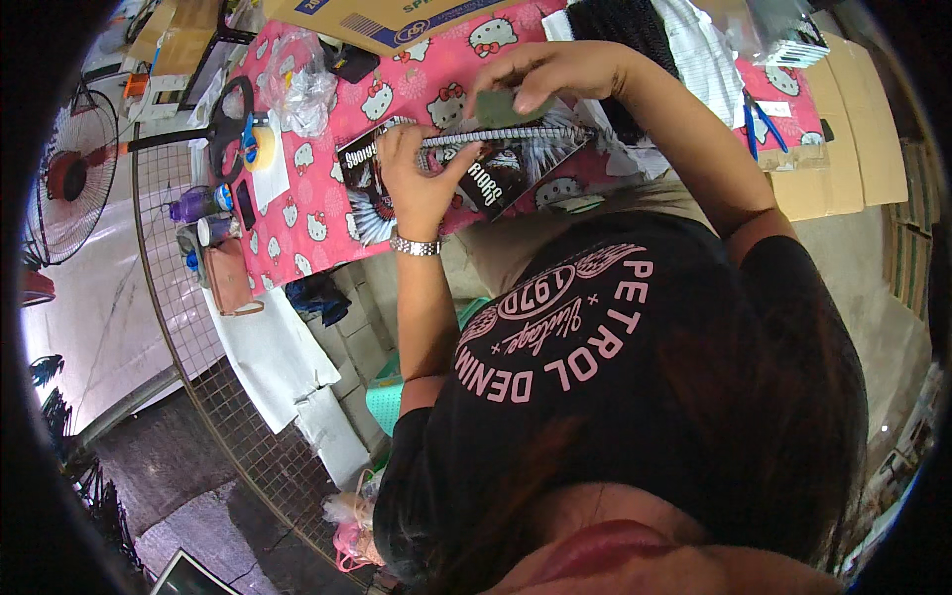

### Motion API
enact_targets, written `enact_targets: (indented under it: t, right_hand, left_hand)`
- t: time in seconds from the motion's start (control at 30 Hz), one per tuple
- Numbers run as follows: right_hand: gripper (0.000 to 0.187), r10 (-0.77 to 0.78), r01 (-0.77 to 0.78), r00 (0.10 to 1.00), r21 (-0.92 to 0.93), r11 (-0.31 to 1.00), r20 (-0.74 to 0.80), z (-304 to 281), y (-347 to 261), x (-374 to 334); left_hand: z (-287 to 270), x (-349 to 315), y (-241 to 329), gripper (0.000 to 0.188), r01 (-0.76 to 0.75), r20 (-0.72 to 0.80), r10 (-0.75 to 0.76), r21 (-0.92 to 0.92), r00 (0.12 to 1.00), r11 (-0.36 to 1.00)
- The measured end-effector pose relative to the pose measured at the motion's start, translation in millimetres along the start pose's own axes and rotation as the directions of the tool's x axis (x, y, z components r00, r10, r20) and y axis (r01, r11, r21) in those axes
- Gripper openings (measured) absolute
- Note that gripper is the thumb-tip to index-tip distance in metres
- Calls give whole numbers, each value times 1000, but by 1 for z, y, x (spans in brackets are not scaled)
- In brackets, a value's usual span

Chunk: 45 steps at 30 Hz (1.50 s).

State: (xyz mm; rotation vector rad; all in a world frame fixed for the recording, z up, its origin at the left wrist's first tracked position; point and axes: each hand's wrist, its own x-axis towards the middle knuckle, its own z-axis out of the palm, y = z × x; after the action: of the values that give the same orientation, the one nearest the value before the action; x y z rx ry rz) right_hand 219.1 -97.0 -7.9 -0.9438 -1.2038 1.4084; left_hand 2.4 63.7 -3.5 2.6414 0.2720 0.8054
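A spiral-bound notebook (496,183) with a black and white printed cover lies on the pink patterned tablecloth (337,233), its white wire coil running across the middle. My left hand (421,178), with a metal watch at the wrist, grips the notebook near the left end of the coil, thumb along the coil and fingers over the far side. Just beyond the coil, my right hand (570,74) pinches a flat grey-green piece (509,108) with a rounded edge; its kind does not show clearly. Part of the notebook's far half is hidden behind my hands.
A cardboard box (387,25) stands at the far edge. Clear plastic wrapping (300,84), a tape roll (260,149) and black-handled scissors (233,114) lie left. Blue-handled pliers (764,129) and black netted fabric (625,40) are right. A fan (69,178) stands far left.
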Motion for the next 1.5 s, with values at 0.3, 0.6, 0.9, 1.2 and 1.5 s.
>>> enact_targets:
  t: [0.3,0.6,0.9,1.2,1.5]
  right_hand:
    - [56,-54,54,999,35,998,-5,1,4,21]
    - [54,69,-82,995,-230,970,-65,-2,-2,25]
    - [50,-91,89,996,239,967,-1,5,4,27]
    - [53,131,-135,991,-308,942,-33,-4,1,43]
    - [54,-174,-692,719,-716,-86,-673,-37,21,-22]
  left_hand:
    - [-9,-1,-16,40,271,102,-256,-174,961,947]
    - [-4,-5,-24,30,322,180,-270,-413,946,852]
    - [3,-3,-32,30,273,222,-182,-505,958,819]
    - [4,-4,-29,31,341,224,-258,-566,940,750]
    - [8,-14,-34,25,419,203,-384,-640,901,644]
